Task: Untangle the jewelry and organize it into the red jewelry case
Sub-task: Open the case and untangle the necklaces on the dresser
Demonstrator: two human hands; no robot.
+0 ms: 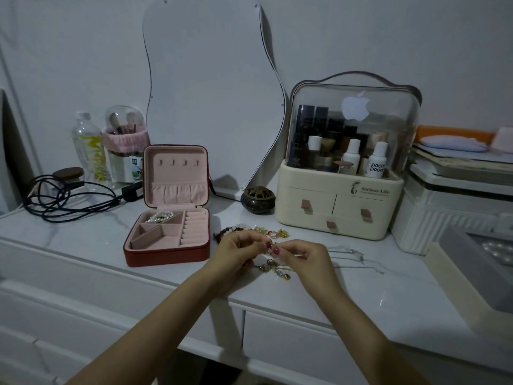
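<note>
Although the red jewelry case (166, 237) stands open on the white table (83, 240), at nine o'clock from the hands, only its rear-left compartment holds anything: a pearl-and-silver piece (160, 217). The other compartments and ring rolls show bare pink lining, so most of the sorting looks undone. A row of beaded bracelets and gold rings (251, 231) lies at twelve o'clock, two thin silver chains (352, 259) at three o'clock, and a gold tangle (274, 269) hangs just beneath the fingers. The left hand (238, 252) and right hand (302, 257) meet, each grip pinching something fine from that tangle; what exactly is too small to tell.
</note>
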